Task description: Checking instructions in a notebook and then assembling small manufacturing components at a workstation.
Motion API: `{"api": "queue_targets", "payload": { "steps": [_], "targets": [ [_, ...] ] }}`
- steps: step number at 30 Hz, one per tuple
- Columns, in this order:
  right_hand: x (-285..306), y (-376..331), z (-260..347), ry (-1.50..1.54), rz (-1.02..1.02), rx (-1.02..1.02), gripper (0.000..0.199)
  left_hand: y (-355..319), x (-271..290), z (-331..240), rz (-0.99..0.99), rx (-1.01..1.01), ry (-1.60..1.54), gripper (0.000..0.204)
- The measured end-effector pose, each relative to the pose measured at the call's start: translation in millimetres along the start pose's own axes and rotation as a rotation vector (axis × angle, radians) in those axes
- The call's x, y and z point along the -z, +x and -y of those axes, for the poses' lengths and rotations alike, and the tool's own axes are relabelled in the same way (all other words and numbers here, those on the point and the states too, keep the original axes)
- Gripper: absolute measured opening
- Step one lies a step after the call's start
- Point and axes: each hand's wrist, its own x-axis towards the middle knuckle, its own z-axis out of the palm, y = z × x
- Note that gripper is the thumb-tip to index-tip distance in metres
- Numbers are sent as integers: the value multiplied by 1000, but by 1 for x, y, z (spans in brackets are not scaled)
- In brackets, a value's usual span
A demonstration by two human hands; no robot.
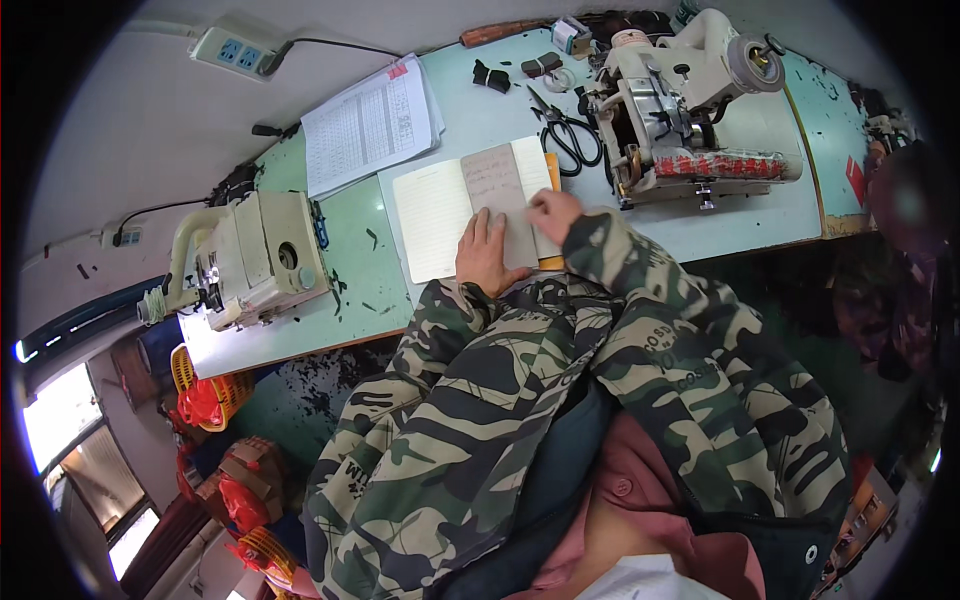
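Observation:
An open notebook (424,205) with lined pages lies on the table in front of me. Across its middle is a greyish-brown sheet (513,222) with handwriting at its top. My left hand (484,256) rests flat with fingers spread on the lower left of that sheet. Over the notebook's right page, my right hand (556,214) has its fingers curled together. Whatever they pinch, if anything, is too small to make out. An orange-yellow flat item (553,172) sticks out from under the notebook's right side.
Printed sheets (365,130) lie at the far left of the notebook. Black-handled scissors (570,140) are beyond it, beside a large sewing machine (690,120) at right. Another machine (260,260) stands on the left. Dark scraps dot the green-white tabletop (355,285).

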Motion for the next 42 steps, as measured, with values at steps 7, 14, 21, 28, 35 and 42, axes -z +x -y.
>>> {"api": "queue_targets", "payload": {
  "steps": [7, 14, 21, 28, 35, 42],
  "targets": [
    [60, -16, -34, 288, -87, -469, 53, 14, -9, -20, 35, -61, 75, 91],
    [23, -2, -35, 273, 4, -111, 39, 19, -6, -18, 45, -182, -5, 78],
    [19, -10, -61, 101, -37, -140, 35, 136, 12, 37, -133, -37, -324, 62],
    [41, -35, -65, 157, -9, -200, 34, 294, 10, 37, -96, 54, -117, 70],
    [43, -38, -63, 157, 33, -335, 40, 385, -4, -19, -176, -189, 45, 69],
    [41, -37, -51, 233, 38, -380, 40, 406, 7, -80, -104, -363, -138, 71]
  ]
}}
